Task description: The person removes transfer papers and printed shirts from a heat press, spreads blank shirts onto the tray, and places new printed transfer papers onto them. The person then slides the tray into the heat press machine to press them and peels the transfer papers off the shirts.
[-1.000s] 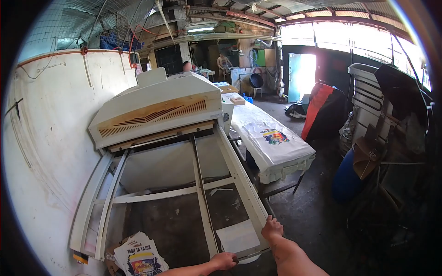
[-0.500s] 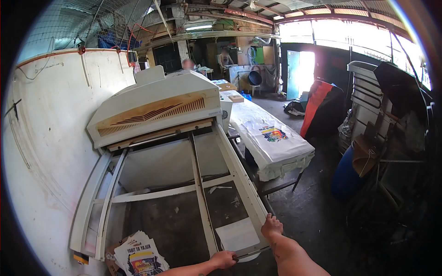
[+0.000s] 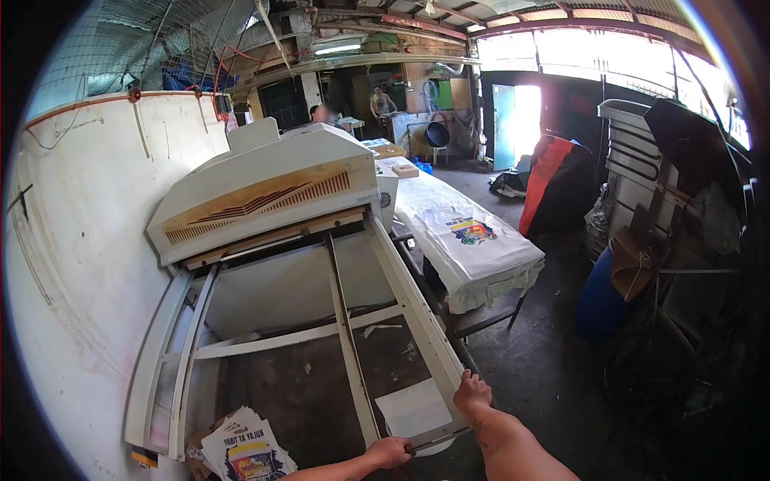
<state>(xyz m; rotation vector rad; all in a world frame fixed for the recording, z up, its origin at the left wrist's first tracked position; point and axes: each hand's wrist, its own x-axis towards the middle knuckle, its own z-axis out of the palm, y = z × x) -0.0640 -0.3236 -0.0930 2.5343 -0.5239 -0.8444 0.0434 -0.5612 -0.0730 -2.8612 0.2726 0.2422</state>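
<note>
A large cream-coloured machine frame (image 3: 345,353) of metal rails and crossbars stretches out in front of me. My left hand (image 3: 391,453) is closed on its front bar near the right corner. Farther right, my right hand (image 3: 473,393) is wrapped around the outer side rail. The frame runs back to a bulky hood (image 3: 273,192) with rusty vent slots. Through the frame a white sheet (image 3: 413,407) shows between my hands. At lower left lies a stack of printed sheets (image 3: 249,449) with dark lettering and a colourful picture.
Right of the frame, a long table (image 3: 465,276) bears white fabric with a colourful print (image 3: 473,232). A blue drum (image 3: 603,293) and stacked clutter stand at the right. A white wall (image 3: 72,240) borders the left. Two people (image 3: 381,103) are in the background.
My view has shifted slightly, so the machine and table appear a little farther left. Both hands keep their places on the frame.
</note>
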